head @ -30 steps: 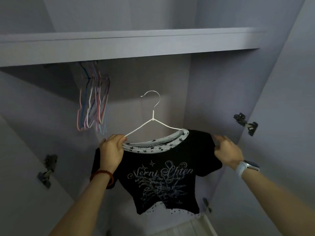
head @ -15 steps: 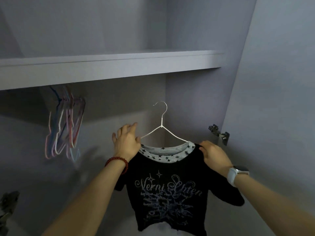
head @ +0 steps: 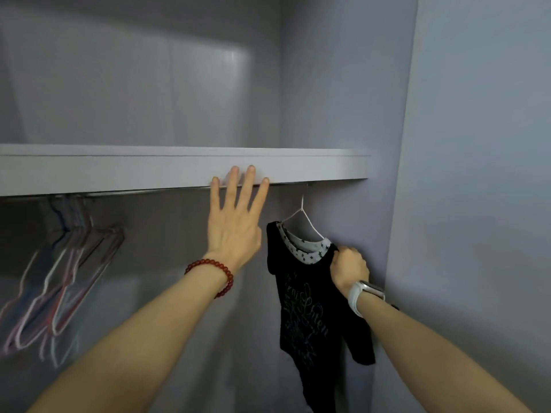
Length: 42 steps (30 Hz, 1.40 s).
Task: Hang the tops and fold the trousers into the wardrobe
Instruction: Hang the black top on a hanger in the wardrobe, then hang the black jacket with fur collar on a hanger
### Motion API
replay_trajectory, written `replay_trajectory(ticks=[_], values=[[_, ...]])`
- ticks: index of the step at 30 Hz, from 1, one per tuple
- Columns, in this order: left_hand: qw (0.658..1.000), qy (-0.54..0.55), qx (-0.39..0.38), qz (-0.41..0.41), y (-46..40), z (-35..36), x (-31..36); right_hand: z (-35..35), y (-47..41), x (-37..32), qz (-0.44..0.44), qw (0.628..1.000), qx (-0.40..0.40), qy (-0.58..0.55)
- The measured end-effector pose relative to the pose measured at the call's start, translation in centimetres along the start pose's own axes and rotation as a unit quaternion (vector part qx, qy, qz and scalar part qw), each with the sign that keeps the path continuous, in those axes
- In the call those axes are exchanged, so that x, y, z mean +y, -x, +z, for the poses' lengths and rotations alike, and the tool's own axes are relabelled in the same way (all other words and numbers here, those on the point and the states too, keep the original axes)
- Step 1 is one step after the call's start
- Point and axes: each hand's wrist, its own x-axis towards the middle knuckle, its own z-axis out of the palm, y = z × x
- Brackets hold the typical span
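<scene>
I am at the hanging step for this top. My right hand [head: 349, 270] is clamped on the shoulder of the black T-shirt [head: 301, 296], fingers curled into the fabric just beside the starred collar. The shirt sits on a white wire hanger [head: 302, 217] at the far right of the wardrobe, close to the side wall. The hanger's neck runs up behind the front edge of the shelf [head: 149, 171], so I cannot tell whether the hook is already over the rail [head: 143, 192] or only near it. My left hand [head: 235, 216] is open, fingers straight and spread, their tips touching the shelf's front edge, holding nothing. A bunch of empty coloured hangers [head: 62, 281] hangs well apart on the left of the same rail, blurred.

My judgement is that the top is nearly hung. The next move calls for feeling the hook settle on the rail, then easing my right hand off the shoulder so the shirt hangs straight and does not slide off the hanger. After that, the next garment.
</scene>
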Motion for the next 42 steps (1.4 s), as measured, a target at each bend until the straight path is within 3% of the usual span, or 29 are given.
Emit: replay_trajectory(ticks=[4, 11, 19, 23, 27, 30, 33, 36, 38, 42], values=[[0.997, -0.062, 0.022, -0.029, -1.2, 2.7, 0.3, 2.4, -4.3, -1.0, -0.002, 0.999, 0.009, -0.040], [0.992, -0.059, 0.104, -0.034, -1.7, 4.9, 0.9, 6.3, -8.6, -0.9, 0.003, 0.999, -0.014, -0.042], [0.996, -0.034, 0.079, -0.032, -1.7, 4.0, 0.9, 4.9, -7.9, 0.2, -0.027, 0.999, -0.022, -0.036], [0.998, 0.032, 0.045, -0.040, -0.8, 1.4, 1.3, 2.5, -4.0, 0.3, -0.092, 0.994, -0.020, -0.057], [0.981, 0.184, -0.003, -0.061, 3.1, -1.5, 3.6, -1.0, 3.0, 1.8, -0.128, 0.982, -0.032, -0.133], [0.927, 0.353, -0.076, -0.104, 7.9, -3.4, 6.6, -4.0, 9.0, 4.3, -0.118, 0.976, -0.051, -0.173], [0.844, 0.484, -0.209, -0.097, 13.7, -6.0, 11.2, -7.0, 16.8, 8.7, -0.061, 0.978, -0.112, -0.165], [0.748, 0.573, -0.332, -0.041, 18.1, -9.4, 17.1, -10.2, 24.5, 14.1, 0.008, 0.973, -0.195, -0.123], [0.703, 0.603, -0.378, 0.008, 20.1, -12.2, 21.2, -12.7, 29.3, 17.9, 0.075, 0.966, -0.227, -0.099], [0.604, 0.656, -0.423, 0.164, 23.2, -20.2, 30.2, -19.7, 38.8, 25.5, 0.244, 0.944, -0.200, -0.099]])
